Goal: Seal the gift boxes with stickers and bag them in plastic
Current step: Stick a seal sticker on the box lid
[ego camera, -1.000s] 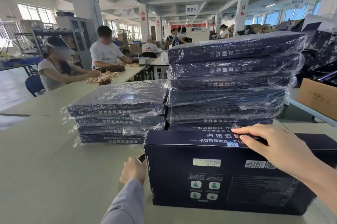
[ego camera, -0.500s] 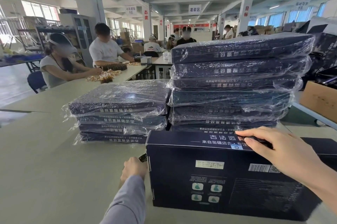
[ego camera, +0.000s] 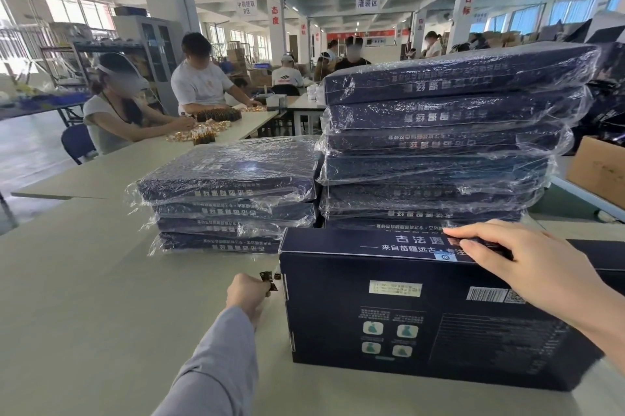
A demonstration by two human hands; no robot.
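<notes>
Gift box (ego camera: 389,314): dark navy matt cardboard, smooth, printed paper labels. Two bagged stacks (ego camera: 436,144) wrapped in clear glossy plastic film, crinkled. Table (ego camera: 84,297) smooth matt pale laminate. Sleeve (ego camera: 216,371) grey soft cloth. Brown carton (ego camera: 598,172) plain matt cardboard.

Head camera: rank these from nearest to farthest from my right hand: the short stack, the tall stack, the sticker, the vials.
1. Sticker, on the box edge by the right hand.
2. Tall stack, just behind it.
3. Short stack, back left.
4. Vials, far table, left.
</notes>
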